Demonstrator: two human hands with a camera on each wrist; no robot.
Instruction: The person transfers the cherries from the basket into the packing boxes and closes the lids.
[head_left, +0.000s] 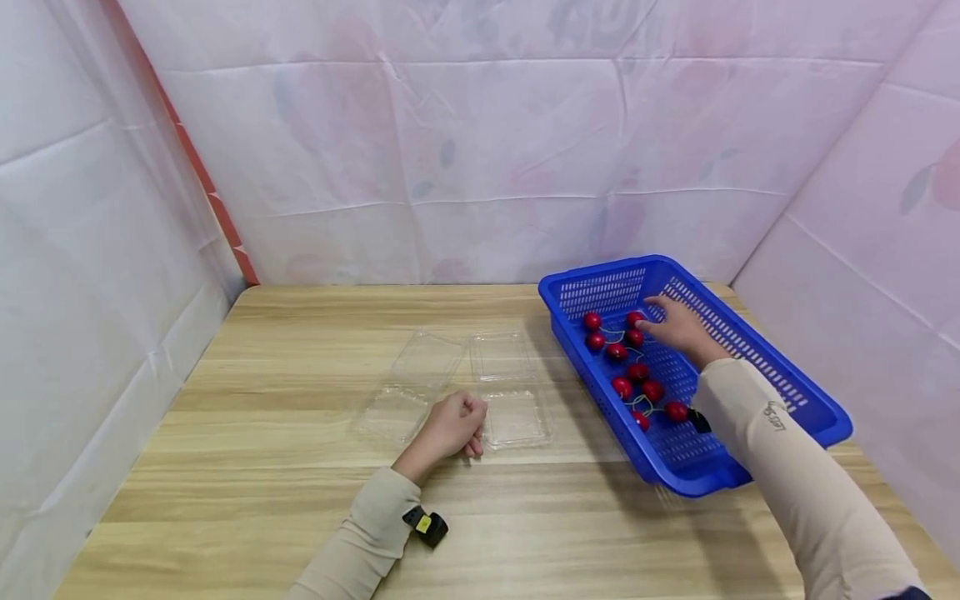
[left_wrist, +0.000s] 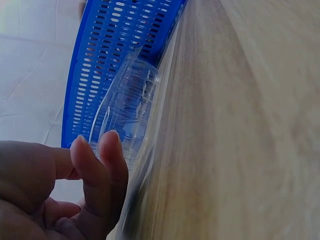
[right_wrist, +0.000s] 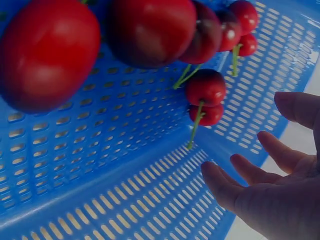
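Observation:
My right hand reaches into a blue plastic basket, fingers spread and holding nothing. Its fingertips are close to the red cherries at the far end; in the right wrist view a cherry pair with green stems lies just left of the fingers. On the table my left hand idles with loosely curled fingers, nothing visible in them. It sits between two opened clear plastic boxes, close by the right box; the left box is partly behind it.
The wooden table carries the basket at the right. White patterned cloth hangs behind the table and along both sides. The basket's slotted walls stand up around the right hand.

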